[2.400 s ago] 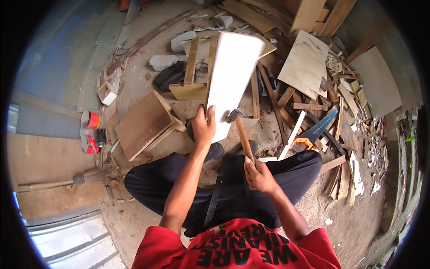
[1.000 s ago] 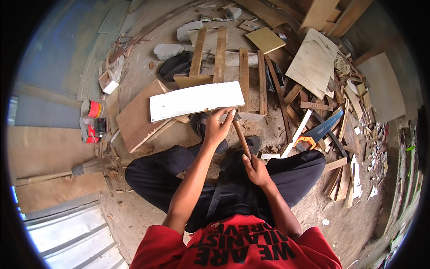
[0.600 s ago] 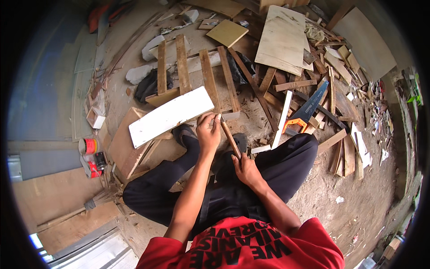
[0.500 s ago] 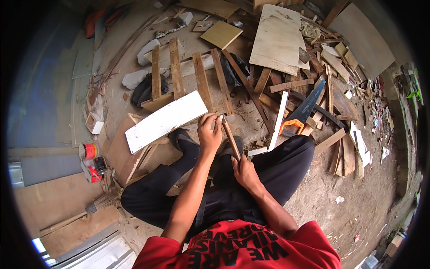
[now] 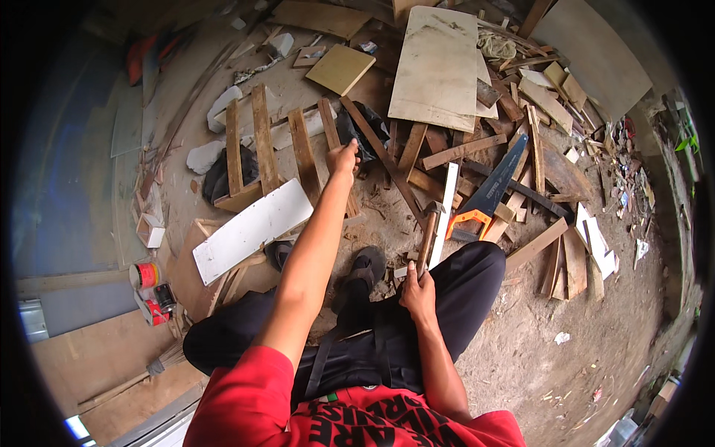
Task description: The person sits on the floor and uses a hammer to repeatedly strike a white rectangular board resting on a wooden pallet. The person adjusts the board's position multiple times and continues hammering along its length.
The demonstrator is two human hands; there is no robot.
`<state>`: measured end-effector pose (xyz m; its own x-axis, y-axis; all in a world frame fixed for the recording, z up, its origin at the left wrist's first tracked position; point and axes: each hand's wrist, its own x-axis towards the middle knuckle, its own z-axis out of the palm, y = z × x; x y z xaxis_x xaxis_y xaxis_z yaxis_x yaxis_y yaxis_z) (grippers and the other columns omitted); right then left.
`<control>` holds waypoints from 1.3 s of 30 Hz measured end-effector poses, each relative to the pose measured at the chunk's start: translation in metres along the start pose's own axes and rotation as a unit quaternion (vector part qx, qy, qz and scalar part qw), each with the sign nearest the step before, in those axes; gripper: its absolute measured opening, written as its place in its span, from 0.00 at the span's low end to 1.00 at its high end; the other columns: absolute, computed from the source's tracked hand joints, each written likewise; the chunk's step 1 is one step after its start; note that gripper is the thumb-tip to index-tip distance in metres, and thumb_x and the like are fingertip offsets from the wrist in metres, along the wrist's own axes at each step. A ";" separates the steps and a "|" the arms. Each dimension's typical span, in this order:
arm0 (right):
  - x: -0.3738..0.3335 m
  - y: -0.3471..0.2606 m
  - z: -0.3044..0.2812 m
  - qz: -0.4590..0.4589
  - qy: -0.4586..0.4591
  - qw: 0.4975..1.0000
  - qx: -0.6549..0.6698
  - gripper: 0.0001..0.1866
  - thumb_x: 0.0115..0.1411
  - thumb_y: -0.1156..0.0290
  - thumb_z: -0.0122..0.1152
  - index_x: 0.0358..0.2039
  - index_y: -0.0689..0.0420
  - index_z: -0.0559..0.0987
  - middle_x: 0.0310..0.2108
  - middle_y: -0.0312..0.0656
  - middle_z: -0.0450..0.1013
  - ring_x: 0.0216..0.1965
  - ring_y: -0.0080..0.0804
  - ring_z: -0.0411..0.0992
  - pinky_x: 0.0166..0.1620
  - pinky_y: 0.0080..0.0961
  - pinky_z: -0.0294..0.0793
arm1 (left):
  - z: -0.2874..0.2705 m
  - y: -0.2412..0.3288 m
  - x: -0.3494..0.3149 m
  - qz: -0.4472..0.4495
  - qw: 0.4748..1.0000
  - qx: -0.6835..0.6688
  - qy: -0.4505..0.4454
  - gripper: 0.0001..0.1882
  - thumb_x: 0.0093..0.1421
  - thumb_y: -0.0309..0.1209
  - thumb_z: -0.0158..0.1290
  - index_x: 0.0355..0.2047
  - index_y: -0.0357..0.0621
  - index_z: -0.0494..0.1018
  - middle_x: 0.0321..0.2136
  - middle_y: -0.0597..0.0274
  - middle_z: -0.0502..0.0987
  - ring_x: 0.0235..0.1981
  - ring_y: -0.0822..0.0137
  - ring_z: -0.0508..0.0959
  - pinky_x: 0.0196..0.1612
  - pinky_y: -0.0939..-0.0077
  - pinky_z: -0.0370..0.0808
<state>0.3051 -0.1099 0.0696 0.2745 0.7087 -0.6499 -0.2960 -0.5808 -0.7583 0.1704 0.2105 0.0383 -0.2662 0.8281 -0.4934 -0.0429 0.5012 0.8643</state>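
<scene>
My left hand (image 5: 344, 159) reaches forward, its fingers curled around a narrow wooden slat (image 5: 328, 124) of a slatted wooden frame. A white board (image 5: 253, 231) lies across the near end of that frame. Closed round the lower handle of a hammer (image 5: 427, 242), my right hand (image 5: 418, 292) keeps it raised in front of my right knee, the head pointing away from me. Just beyond the hammer are a white strip of wood (image 5: 445, 212) and a handsaw (image 5: 491, 186) with an orange handle.
Loose planks and offcuts (image 5: 570, 261) are heaped at the right. A large pale panel (image 5: 433, 71) leans on the pile at the back. Red tins (image 5: 147, 276) stand at the left beside a wooden box-like piece (image 5: 182, 253). A yellowish square board (image 5: 340, 71) lies farther off.
My left hand has left the hammer's head end and the white board's right edge, moving forward to the slat. The hammer has swung right and upward in my right hand. The view has shifted.
</scene>
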 end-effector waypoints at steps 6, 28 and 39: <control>0.014 -0.004 0.004 0.003 -0.013 1.000 0.004 0.19 0.72 0.56 0.50 0.27 0.54 0.65 0.13 0.30 0.59 0.10 0.19 0.57 0.13 0.22 0.57 | -0.019 0.024 0.034 0.014 0.996 0.033 -0.082 0.17 0.63 0.38 0.61 0.46 0.41 0.78 0.40 0.63 0.81 0.33 0.71 0.79 0.31 0.74 0.75; -0.024 -0.006 0.045 -0.101 -0.132 0.982 -0.092 0.21 0.72 0.52 0.50 0.27 0.53 0.65 0.13 0.28 0.56 0.10 0.16 0.55 0.12 0.20 0.54 | -0.371 -0.003 -0.132 0.205 0.739 0.641 -0.003 0.65 0.37 0.52 0.74 0.69 0.39 0.51 0.70 0.47 0.51 0.72 0.48 0.48 0.70 0.43 0.45; -0.067 0.001 0.061 -0.100 -0.256 0.925 -0.262 0.22 0.72 0.49 0.47 0.31 0.56 0.68 0.14 0.27 0.57 0.11 0.16 0.55 0.14 0.19 0.55 | -0.397 -0.027 -0.105 0.282 0.707 0.648 0.012 0.41 0.48 0.22 0.56 0.65 0.37 0.59 0.67 0.45 0.60 0.69 0.50 0.58 0.70 0.52 0.56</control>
<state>0.2305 -0.1336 0.1157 -0.2335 0.8422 -0.4859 0.2339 -0.4365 -0.8688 -0.1833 0.0106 0.1054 0.0943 0.9914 -0.0909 0.9915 -0.0852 0.0987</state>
